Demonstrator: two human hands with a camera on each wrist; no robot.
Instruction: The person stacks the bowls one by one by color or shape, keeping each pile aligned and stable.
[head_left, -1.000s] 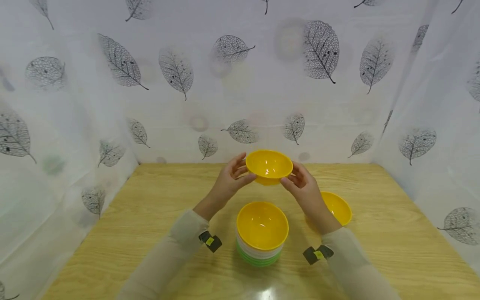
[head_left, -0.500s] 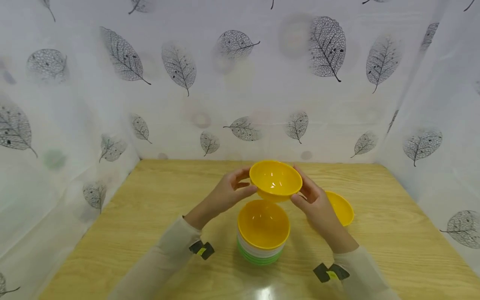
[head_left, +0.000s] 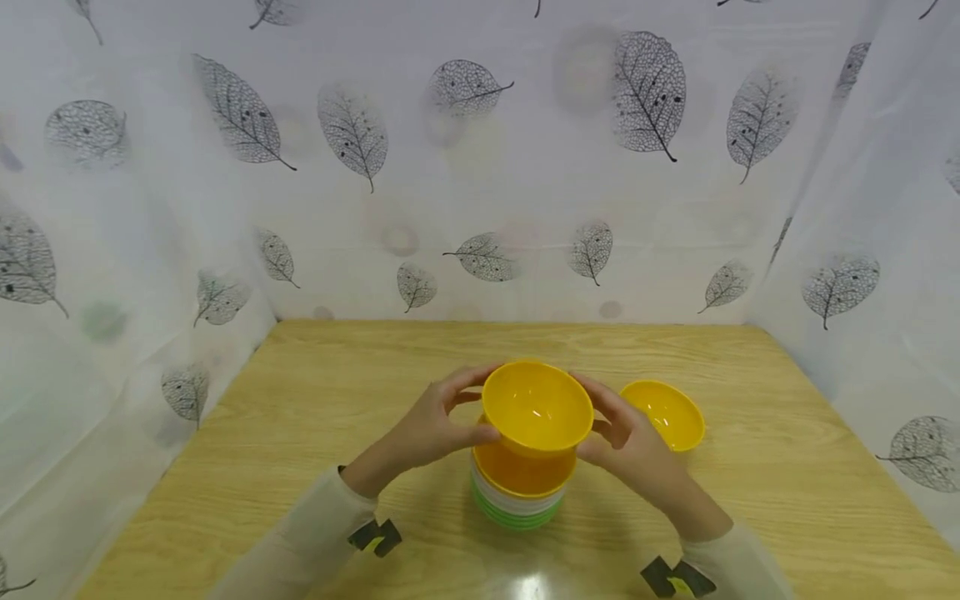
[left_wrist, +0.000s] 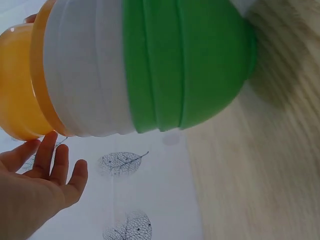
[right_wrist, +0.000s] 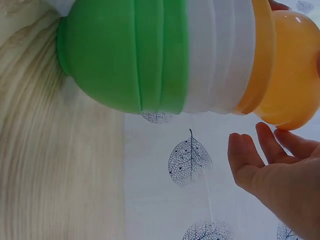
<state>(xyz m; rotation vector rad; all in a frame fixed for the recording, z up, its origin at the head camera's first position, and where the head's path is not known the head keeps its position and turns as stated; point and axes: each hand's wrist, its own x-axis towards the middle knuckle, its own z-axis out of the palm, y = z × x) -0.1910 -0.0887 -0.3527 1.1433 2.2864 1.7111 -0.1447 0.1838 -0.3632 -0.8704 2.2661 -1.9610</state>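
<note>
A yellow bowl (head_left: 537, 404) is held level between both hands, right over a stack of nested bowls. My left hand (head_left: 438, 427) grips its left side, thumb at the near side and fingers toward the far rim. On the opposite side my right hand (head_left: 637, 450) holds it the same way. Below it, the stack has a yellow bowl (head_left: 521, 477) on top, white bowls (left_wrist: 85, 65) in the middle and green bowls (left_wrist: 190, 65) at the bottom. In the wrist views the held bowl's base is at the top bowl's mouth; whether they touch, I cannot tell.
Another yellow bowl (head_left: 671, 417) stands on the wooden table (head_left: 337, 375) to the right, beyond the right hand. White curtains (head_left: 480, 183) with a leaf print enclose the table at the back and both sides.
Both hands have brought the yellow bowl down and toward me, from beyond the stack to directly above it. The stack and the bowl on the right have stayed put.
</note>
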